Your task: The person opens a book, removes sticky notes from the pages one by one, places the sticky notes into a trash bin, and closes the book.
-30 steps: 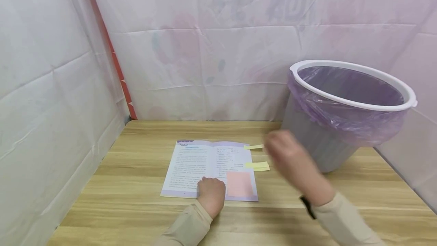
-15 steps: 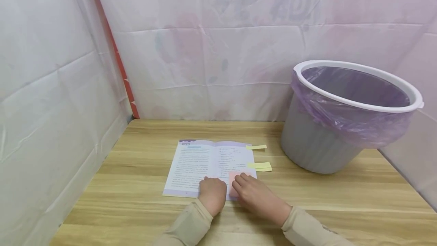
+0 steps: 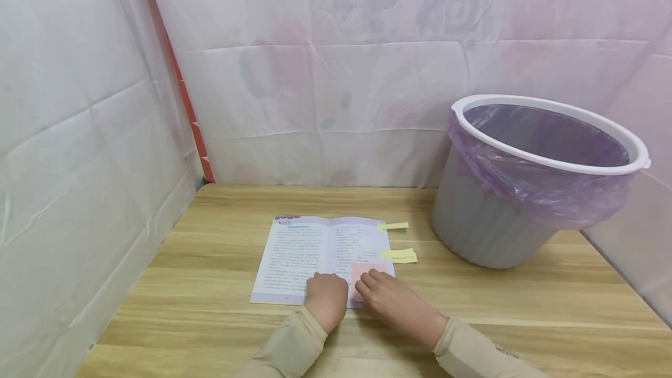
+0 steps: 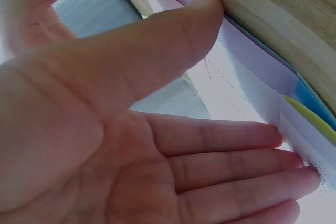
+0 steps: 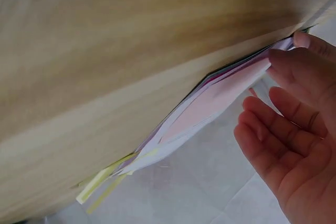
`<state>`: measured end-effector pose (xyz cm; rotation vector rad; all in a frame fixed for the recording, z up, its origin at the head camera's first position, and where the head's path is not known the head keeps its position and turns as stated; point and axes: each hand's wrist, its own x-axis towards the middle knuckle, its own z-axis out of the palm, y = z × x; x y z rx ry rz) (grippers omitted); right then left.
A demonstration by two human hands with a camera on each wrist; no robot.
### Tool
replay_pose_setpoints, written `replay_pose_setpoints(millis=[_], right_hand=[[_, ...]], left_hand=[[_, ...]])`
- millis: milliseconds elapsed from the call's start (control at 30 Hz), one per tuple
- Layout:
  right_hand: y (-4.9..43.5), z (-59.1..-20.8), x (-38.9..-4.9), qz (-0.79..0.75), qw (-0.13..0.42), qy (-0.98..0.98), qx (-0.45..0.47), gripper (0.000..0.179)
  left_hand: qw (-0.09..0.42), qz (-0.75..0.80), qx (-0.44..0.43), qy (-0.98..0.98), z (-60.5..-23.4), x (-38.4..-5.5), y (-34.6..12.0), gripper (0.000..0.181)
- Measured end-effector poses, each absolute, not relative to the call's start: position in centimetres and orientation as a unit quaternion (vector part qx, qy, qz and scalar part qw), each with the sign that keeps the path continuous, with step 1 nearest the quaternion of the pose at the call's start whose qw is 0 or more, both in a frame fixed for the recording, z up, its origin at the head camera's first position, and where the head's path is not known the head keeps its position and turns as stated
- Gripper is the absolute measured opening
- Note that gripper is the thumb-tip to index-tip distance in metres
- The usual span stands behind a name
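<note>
Booklet (image 3: 296,252): open on the bench (image 3: 220,331)
Pink sticky note (image 5: 205,103): low on the right page
Left hand (image 3: 326,299): fingers straight, against the booklet
Right hand (image 3: 394,305): fingers relaxed, apart from the thumb, which meets the note's corner

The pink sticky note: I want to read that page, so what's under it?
Under the pink sticky note lies the booklet's right page. Any print there is covered; the right hand hides part of the note.
</note>
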<state>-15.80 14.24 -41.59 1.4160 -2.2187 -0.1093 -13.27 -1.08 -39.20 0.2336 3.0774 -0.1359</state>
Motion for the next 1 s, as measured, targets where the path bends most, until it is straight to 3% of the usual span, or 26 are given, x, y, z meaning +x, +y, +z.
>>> replay_pose_setpoints(millis=[400,667,1000], right_hand=[[13.84,-41.41,-15.64,-0.106,0.251,-0.801,0.533,0.015],[13.98,-41.30,-15.93,-0.081,0.227,-0.805,0.543,0.020],[13.77,-41.33,-15.89,-0.161,0.253,-0.777,0.553,0.021]], left_hand=[[0.011,-0.034,0.082,0.996,-39.49,-13.26,-1.23,0.013],[0.022,-0.031,0.081,0.996,-39.03,-13.32,-1.18,0.013],[0.020,-0.029,0.078,0.996,-39.12,-13.27,-1.12,0.012]])
